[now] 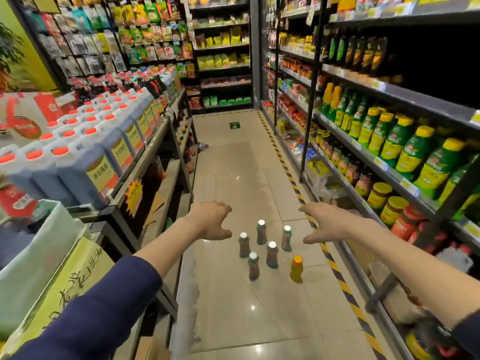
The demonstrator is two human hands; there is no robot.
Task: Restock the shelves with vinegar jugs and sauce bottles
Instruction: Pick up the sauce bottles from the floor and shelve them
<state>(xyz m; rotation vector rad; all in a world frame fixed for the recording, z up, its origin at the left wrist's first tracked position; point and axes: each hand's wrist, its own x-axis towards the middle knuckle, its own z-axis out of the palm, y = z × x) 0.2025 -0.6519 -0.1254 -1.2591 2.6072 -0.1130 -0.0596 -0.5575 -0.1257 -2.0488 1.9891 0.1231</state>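
Several dark sauce bottles (272,255) with white caps stand upright in a cluster on the tiled aisle floor. A yellow bottle (296,268) with an orange cap stands just right of them. My left hand (211,221) hovers above and to the left of the cluster, fingers spread and holding nothing. To the right of the bottles my right hand (326,221) is stretched out, fingers straight and empty. Rows of vinegar jugs (85,162) with red caps fill the top of the left shelf.
The right shelves (405,175) carry green and yellow bottles (405,149) and jars (378,196). A yellow cardboard box (62,289) and a white bag (33,255) sit at the lower left. A yellow-black striped line (335,268) runs along the floor by the right shelves.
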